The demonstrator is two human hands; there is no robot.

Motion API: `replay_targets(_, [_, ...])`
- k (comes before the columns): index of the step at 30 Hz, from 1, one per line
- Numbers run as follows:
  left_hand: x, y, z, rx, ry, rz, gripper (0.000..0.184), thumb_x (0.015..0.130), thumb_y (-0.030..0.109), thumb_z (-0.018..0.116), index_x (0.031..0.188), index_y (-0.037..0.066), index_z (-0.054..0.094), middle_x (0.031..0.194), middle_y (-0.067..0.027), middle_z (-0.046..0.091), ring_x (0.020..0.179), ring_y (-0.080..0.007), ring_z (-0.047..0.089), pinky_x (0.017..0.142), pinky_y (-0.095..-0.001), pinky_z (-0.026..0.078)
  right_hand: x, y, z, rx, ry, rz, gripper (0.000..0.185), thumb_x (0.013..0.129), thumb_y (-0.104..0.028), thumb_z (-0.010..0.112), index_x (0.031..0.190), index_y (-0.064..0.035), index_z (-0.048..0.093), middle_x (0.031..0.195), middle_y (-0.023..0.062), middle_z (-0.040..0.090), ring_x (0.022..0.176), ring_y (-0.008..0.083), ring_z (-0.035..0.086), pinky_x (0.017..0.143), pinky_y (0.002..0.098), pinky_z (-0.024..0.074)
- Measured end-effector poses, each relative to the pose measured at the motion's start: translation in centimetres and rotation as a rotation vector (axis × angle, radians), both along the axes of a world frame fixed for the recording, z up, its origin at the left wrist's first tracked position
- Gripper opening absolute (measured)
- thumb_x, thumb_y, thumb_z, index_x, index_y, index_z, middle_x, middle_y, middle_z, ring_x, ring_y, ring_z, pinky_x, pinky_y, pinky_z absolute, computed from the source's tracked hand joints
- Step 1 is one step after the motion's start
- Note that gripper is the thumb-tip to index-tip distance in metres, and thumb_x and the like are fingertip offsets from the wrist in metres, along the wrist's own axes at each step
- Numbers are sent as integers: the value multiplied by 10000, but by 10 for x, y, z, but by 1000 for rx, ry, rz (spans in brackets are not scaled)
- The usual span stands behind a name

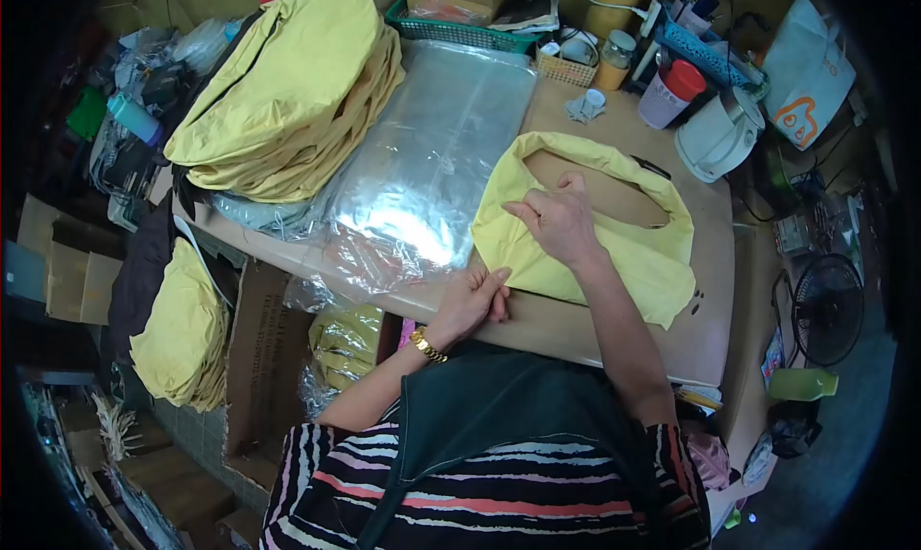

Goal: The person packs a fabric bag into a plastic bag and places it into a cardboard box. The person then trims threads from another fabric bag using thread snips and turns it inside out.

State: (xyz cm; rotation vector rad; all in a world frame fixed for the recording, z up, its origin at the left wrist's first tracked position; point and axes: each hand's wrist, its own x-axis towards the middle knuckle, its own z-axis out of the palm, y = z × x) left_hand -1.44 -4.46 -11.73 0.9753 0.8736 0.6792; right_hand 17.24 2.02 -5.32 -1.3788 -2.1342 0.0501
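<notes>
A yellow fabric bag point(628, 267) with a wide looped strap lies flat on the table in front of me. My left hand point(470, 305), with a gold watch on its wrist, pinches the bag's lower left corner between thumb and fingers at the table's front edge. Over the bag's left part, by the strap opening, my right hand point(561, 219) is closed in a fist with the thumb pointing left. What its fingers hold, if anything, is hidden. A small dark tab point(650, 166) shows on the strap's far right side.
Clear plastic sleeves point(451, 118) lie left of the bag, beside a tall stack of yellow bags point(288, 80). Along the back stand a green basket point(470, 34), a red-lidded cup point(672, 94) and a white kettle point(718, 136). Below left is an open cardboard box point(257, 358).
</notes>
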Motion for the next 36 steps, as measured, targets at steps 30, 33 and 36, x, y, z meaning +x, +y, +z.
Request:
replay_targets(30, [34, 54, 26, 1239, 1186, 39, 748, 833, 436, 623, 1423, 63, 354, 1551, -219, 159, 1439, -445, 53, 1105, -658, 9, 177, -196, -60, -11, -95, -967, 487, 717, -328, 778, 1092, -80, 591, 1056, 114, 559, 1047, 330, 509, 874, 516, 386])
replay_targets(33, [5, 56, 32, 1292, 1083, 315, 720, 863, 368, 648, 1422, 49, 326, 1438, -304, 300, 1256, -401, 428, 996, -544, 338, 183, -211, -60, -227, 57, -1105, 351, 736, -303, 768, 960, -69, 633, 947, 127, 574, 944, 315, 547, 809, 504, 408])
replay_targets(36, [-6, 33, 59, 642, 981, 203, 701, 903, 329, 636, 1416, 35, 260, 1146, -282, 557, 836, -290, 643, 713, -388, 480, 154, -198, -60, -225, 46, -1045, 240, 763, -246, 756, 831, -47, 640, 823, 130, 581, 840, 305, 576, 746, 477, 436])
